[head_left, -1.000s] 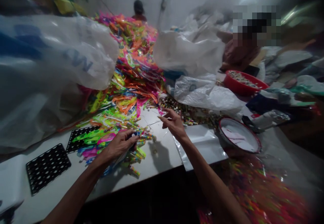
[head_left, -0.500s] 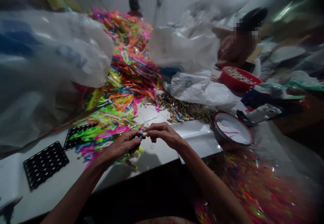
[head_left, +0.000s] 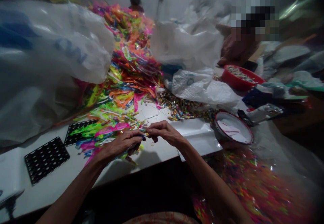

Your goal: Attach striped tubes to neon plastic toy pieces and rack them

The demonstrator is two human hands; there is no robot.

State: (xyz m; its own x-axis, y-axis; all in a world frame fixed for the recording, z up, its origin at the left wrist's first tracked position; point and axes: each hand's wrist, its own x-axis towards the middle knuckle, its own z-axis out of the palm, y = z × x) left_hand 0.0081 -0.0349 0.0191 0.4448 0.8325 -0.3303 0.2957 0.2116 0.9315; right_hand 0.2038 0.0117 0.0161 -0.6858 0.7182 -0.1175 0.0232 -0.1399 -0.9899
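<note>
White tabletop point(head_left: 55, 183) shows at lower left. Near the middle, your left grip point(head_left: 123, 144) and right grip point(head_left: 167, 133) both pinch one tiny piece point(head_left: 145, 135).

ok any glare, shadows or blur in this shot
Head view: dim light, with a soft shadow on the table below the right hand; pale glare on the big plastic bag at left; smeary blur on the colourful bag at lower right.

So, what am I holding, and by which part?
Your left hand holds a short blue, white and yellow piece by its blue end; whether the right hand grips too is unclear.
</note>
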